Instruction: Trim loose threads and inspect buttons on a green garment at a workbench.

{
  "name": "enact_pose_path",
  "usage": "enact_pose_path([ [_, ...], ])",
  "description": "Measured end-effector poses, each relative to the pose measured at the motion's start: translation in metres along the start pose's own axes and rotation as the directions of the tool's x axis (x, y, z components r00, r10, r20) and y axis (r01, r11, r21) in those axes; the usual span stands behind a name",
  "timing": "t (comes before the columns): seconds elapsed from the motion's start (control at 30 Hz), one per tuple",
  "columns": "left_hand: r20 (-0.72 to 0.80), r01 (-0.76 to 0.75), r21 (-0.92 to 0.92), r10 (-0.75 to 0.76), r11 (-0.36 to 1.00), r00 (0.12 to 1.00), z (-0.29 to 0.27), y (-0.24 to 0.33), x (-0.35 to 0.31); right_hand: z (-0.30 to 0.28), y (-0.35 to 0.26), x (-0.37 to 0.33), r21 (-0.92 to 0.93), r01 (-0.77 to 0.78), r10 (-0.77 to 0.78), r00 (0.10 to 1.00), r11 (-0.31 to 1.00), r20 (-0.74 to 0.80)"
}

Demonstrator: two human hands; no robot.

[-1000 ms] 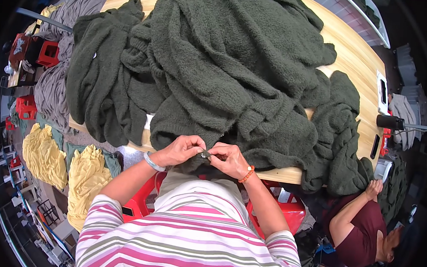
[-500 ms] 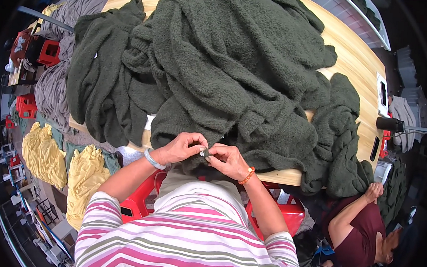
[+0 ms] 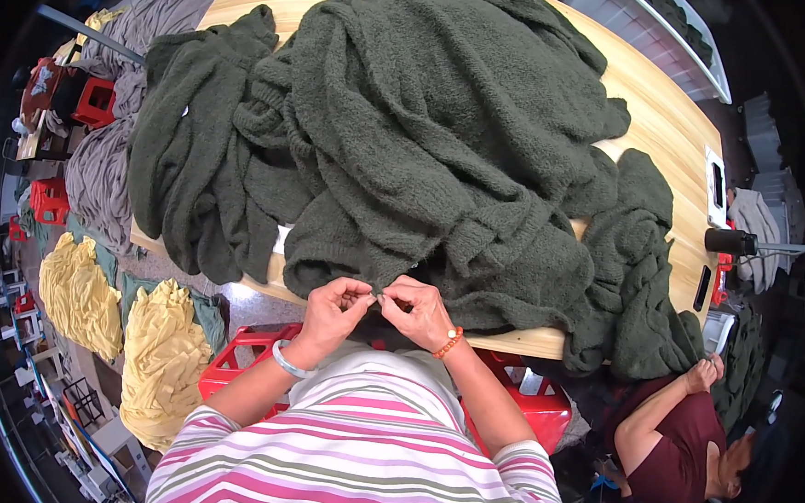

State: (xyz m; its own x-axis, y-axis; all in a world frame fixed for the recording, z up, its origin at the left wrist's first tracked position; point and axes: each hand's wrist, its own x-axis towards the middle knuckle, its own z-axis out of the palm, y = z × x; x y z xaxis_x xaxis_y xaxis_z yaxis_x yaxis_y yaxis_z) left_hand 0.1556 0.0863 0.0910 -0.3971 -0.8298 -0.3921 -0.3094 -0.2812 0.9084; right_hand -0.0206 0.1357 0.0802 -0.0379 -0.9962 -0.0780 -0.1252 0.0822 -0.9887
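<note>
My left hand (image 3: 334,314) and my right hand (image 3: 416,313) meet at the near edge of the table, thumbs and fingertips pinched together. Between them is a bit of a dark green knit sweater (image 3: 328,256), mostly hidden by the fingers. No button shows at the fingertips now. Just beyond my hands, more of these fuzzy sweaters (image 3: 486,91) lie heaped and overlapping across the table. One on the left (image 3: 192,146) carries a small white button. Another bunched one (image 3: 637,266) hangs over the front edge at the right.
The wooden table (image 3: 682,121) holds a phone (image 3: 703,286) and a black cylinder on an arm (image 3: 731,241) at its right edge. Red stools (image 3: 540,409) stand below. Yellow fabric piles (image 3: 161,352) lie left. A person in maroon (image 3: 672,443) sits at the right, hand near the hanging sweater.
My left hand has dropped slightly and its wrist has turned more upright. The white button seen between my fingertips is now hidden. The whole view has shifted a little.
</note>
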Motion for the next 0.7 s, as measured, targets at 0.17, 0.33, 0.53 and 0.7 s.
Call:
enact_pose_path([
  [0.17, -0.057, 0.017, -0.282, -0.035, 0.959, 0.998, 0.006, -0.011, 0.0, 0.001, -0.006, 0.006, -0.1, 0.059, -0.06, 0.998, 0.993, -0.008],
  [0.33, -0.13, -0.083, -0.378, 0.037, 0.922, 0.991, 0.008, -0.013, 0.0, -0.001, -0.012, 0.011, -0.121, 0.054, -0.051, 0.998, 0.991, 0.026],
  [0.53, -0.033, 0.178, -0.524, -0.228, 0.833, 0.973, 0.003, -0.011, -0.001, 0.004, -0.004, 0.008, -0.106, 0.044, -0.044, 0.999, 0.993, 0.003],
  [0.7, -0.104, 0.013, -0.428, -0.063, 0.904, 0.993, 0.009, -0.014, 0.001, 0.006, -0.002, 0.008, 0.037, -0.079, 0.081, 0.995, 0.996, -0.059],
])
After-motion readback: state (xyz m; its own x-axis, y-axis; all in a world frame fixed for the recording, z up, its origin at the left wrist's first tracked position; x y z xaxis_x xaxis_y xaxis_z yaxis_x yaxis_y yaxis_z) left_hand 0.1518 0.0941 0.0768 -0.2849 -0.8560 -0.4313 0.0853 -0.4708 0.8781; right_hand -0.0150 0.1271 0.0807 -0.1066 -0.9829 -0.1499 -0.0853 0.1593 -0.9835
